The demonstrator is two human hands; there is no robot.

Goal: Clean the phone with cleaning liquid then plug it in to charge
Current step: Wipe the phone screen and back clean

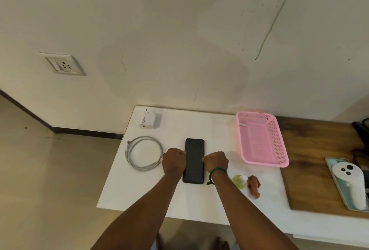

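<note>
- Against the cream wall (179,30), a white table (139,194) carries all the task's things. A wooden top (311,182) adjoins it on the right.
- Pink basket (278,140) at the table's far right, beside the wood, well apart from both hands.
- Left hand (173,162): seen from the back, fingers curled tight like a fist, thumb side meeting the phone's left long edge about midway along it.
- Right hand (216,162): same curl, thumb and forefinger tips pinched against the phone's right long edge, level with the left hand. Fingers below are hidden.
- Phone (194,150) lies flat on the table, dark screen up, long axis running away from the person, held between the two hands at its sides. Its far half is bare, its near end shows between the wrists.
- Grey cable (146,167) coiled in a loop just left of the left hand.
- Second phone (337,185) on the wood, with a white controller (351,182) lying on it.
- Wall socket (63,64) up at the left, off the table.
- White charger (148,121) at the far left corner, marked 100W.
- Small bottle (240,182) of yellow liquid near the right wrist, with a brown cloth (254,186) just beside it.
- Green band (218,170) on the right wrist.
</note>
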